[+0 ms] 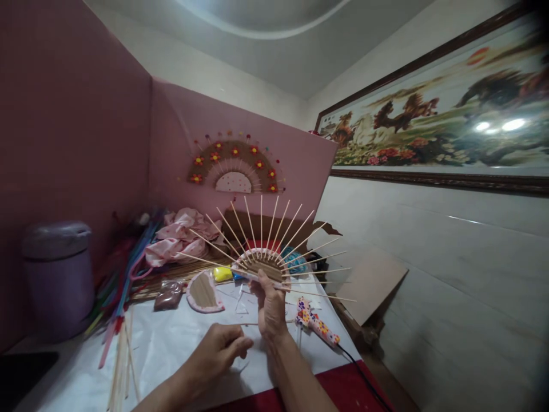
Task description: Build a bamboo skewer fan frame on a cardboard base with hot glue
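Note:
My right hand [272, 309] grips a fan frame by its lower middle, with the thumb lying on its face. The frame has a half-round cardboard base [270, 268] edged in pink cloth, and thin wooden sticks [251, 220] spread out from it. My left hand [225, 349] is curled closed below and left of it. Whatever it holds, if anything, is hidden. A thin stick-like line shows behind it, running toward the right wrist. Near the right wrist lies a flower-patterned glue gun [317, 323]. Left of the fan frame rests a second half-round cardboard piece [205, 292] with a pink edge.
On the pink board [300, 149] hangs a brown fan with red flowers [235, 151]. Crumpled pink cloth [184, 229], a brown clay packet [168, 294], a yellow packet [222, 273] and loose sticks [122, 366] lie on the table. A purple bin [58, 280] stands left.

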### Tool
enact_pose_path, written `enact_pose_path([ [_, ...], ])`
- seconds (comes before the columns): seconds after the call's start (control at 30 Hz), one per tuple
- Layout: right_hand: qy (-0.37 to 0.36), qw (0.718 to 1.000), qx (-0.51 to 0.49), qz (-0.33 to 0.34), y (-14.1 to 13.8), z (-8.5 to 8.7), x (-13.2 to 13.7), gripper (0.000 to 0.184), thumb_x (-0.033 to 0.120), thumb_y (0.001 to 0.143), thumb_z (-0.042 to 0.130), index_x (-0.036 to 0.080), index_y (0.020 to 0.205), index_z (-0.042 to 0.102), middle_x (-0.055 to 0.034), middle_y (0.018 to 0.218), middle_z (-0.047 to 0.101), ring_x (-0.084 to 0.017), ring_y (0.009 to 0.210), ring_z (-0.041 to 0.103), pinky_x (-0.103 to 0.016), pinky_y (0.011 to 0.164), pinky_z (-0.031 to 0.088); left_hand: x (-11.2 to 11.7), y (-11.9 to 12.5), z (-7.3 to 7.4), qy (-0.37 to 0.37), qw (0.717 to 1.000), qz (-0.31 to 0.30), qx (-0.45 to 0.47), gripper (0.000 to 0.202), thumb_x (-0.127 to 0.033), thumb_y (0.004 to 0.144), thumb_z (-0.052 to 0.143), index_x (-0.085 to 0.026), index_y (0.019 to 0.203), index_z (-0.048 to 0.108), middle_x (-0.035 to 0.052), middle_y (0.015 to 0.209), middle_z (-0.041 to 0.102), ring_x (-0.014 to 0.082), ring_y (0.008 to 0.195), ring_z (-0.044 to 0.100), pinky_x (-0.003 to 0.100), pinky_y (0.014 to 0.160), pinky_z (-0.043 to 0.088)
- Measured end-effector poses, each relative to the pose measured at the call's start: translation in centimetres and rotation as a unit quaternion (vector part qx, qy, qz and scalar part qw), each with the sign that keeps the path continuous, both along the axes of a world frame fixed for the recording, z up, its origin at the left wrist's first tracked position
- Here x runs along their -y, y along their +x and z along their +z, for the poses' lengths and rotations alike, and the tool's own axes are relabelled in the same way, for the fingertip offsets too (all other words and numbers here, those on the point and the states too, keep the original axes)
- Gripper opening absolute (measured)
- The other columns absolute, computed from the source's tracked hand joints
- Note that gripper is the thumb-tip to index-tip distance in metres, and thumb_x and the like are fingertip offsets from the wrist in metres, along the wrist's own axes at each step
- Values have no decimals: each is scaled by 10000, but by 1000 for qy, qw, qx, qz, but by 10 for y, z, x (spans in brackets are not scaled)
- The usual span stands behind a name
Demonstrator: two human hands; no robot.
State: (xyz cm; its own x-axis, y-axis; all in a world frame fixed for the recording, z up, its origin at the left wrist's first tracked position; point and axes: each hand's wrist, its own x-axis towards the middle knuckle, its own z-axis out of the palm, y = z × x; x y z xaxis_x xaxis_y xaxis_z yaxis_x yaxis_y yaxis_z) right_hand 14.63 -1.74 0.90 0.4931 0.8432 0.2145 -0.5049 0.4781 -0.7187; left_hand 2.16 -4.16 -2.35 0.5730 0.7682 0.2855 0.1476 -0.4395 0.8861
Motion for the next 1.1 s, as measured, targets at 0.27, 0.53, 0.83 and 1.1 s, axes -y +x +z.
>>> enact_pose_path([
  [0.27,10,995,101,17,-10,-5,2,292,304,651,689,156,896,628,-4,717,649,-107,543,521,-235,505,423,-26,14,112,450,859,225,-92,249,-166,844,426,-180,919,663,98,809,642,244,805,511,346,721,373],
  [0.53,47,991,116,40,-10,-7,-1,363,230,691,664,204,1040,565,28,720,608,-83,512,483,-214,475,398,-51,18,137,560,757,204,-268,207,-127,780,484,-199,821,674,102,707,587,261,767,445,368,653,290],
  [0.83,55,988,130,60,-13,-6,-2,185,216,676,635,174,854,608,39,613,530,-76,484,412,-199,429,361,-47,17,143,604,715,168,-309,133,-185,778,544,-176,660,604,105,720,595,257,773,456,379,682,303],
  [1.1,43,992,113,47,-13,-7,-1,189,247,653,664,148,797,592,34,589,533,-83,460,455,-204,405,366,-36,18,145,592,720,157,-327,89,-121,795,492,-126,768,577,123,796,580,263,799,440,406,717,330],
])
